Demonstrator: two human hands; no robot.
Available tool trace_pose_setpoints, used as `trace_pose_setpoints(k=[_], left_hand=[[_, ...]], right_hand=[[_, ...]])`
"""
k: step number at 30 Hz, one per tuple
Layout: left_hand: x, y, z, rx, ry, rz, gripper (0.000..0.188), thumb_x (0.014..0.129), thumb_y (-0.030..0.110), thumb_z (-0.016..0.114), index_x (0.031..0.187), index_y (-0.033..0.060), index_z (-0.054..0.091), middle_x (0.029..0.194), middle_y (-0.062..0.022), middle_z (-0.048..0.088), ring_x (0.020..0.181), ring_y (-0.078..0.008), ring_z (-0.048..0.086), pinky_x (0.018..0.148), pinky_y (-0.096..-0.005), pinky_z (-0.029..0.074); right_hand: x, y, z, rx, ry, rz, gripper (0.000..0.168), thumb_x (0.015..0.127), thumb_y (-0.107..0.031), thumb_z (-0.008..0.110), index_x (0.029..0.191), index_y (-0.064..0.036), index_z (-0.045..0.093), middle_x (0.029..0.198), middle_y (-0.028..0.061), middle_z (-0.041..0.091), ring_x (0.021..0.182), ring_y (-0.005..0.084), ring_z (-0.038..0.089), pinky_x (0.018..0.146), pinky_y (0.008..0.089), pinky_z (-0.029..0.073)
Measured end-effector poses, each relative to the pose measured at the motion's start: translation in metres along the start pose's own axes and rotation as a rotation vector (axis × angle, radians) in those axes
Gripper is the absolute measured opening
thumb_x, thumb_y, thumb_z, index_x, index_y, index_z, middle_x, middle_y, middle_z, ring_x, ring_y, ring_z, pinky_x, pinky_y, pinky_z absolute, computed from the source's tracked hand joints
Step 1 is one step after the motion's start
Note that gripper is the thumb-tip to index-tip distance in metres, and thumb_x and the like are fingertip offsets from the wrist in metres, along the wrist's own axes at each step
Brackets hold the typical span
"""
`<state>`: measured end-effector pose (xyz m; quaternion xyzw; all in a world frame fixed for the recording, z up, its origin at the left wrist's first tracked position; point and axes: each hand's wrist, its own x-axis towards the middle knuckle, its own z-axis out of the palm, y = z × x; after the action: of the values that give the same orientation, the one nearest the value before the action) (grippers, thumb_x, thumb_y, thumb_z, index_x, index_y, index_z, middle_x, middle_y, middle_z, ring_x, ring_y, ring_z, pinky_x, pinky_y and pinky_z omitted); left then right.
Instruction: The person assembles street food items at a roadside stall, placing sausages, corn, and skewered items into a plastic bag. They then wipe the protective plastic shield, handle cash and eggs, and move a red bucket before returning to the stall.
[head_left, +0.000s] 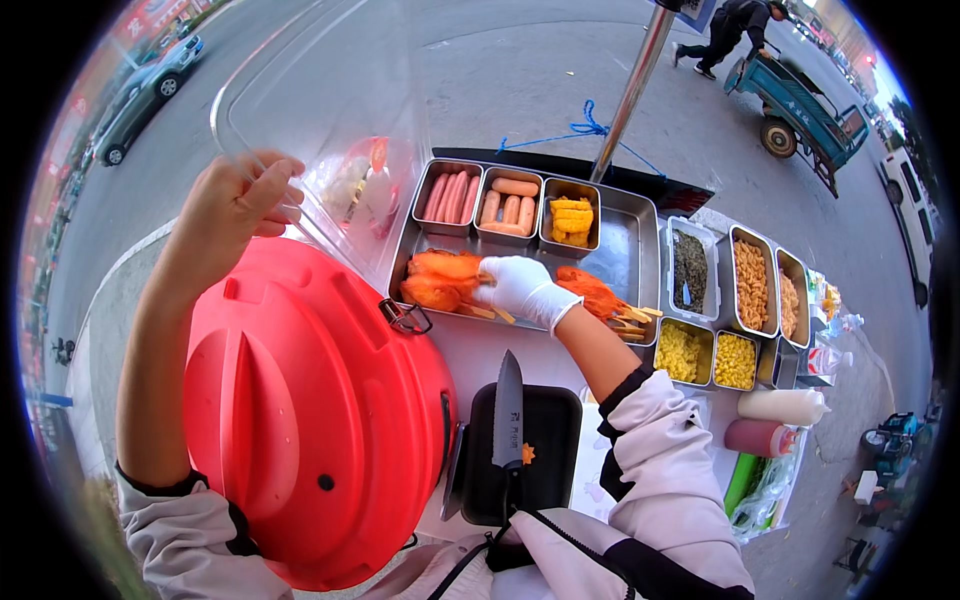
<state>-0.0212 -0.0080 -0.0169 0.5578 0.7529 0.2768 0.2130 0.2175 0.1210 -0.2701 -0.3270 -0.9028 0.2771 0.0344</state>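
My bare left hand (251, 199) grips the rim of a raised clear plastic cover (345, 90). My right hand (525, 289), in a white disposable glove, pinches the stick end of an orange-red meat skewer (442, 274) over the steel tray (616, 247). The skewer is slightly blurred. More red meat skewers (596, 291) lie right of the glove, their wooden sticks pointing towards me. Behind them stand steel pans of pink sausages (452, 196), short sausages (508, 210) and yellow ridged pieces (571, 219).
A large red lidded barrel (315, 420) stands at left. A serrated knife (508, 420) lies on a black tray (559, 450), blade pointing away. At right are corn kernels (735, 361), other topping pans and squeeze bottles (780, 407). A metal pole (634, 90) rises behind the tray.
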Motion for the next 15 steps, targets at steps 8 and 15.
trace_pose_setpoints(k=[8,15], left_hand=[[0.000,-0.001,0.000,-0.005,0.016,0.000,0.037,0.095,0.030,0.041,0.106,-0.0002,0.059,0.086,-0.0095,0.063,0.076,-0.0152,0.064,0.067,-0.0252,0.051],[0.001,-0.001,0.001,-0.002,0.013,-0.020,0.037,0.095,0.032,0.042,0.107,0.0006,0.058,0.087,-0.0091,0.063,0.075,-0.0142,0.063,0.066,-0.0247,0.050]], right_hand=[[0.005,-0.009,0.008,-0.076,-0.240,0.104,0.028,0.069,-0.027,0.063,0.087,-0.007,0.068,0.087,0.0171,0.065,0.082,0.0330,0.063,0.074,0.0384,0.050],[0.011,-0.003,0.016,-0.019,-0.272,0.075,0.027,0.067,-0.021,0.061,0.085,-0.003,0.068,0.087,0.0192,0.065,0.078,0.0333,0.064,0.071,0.0382,0.051]])
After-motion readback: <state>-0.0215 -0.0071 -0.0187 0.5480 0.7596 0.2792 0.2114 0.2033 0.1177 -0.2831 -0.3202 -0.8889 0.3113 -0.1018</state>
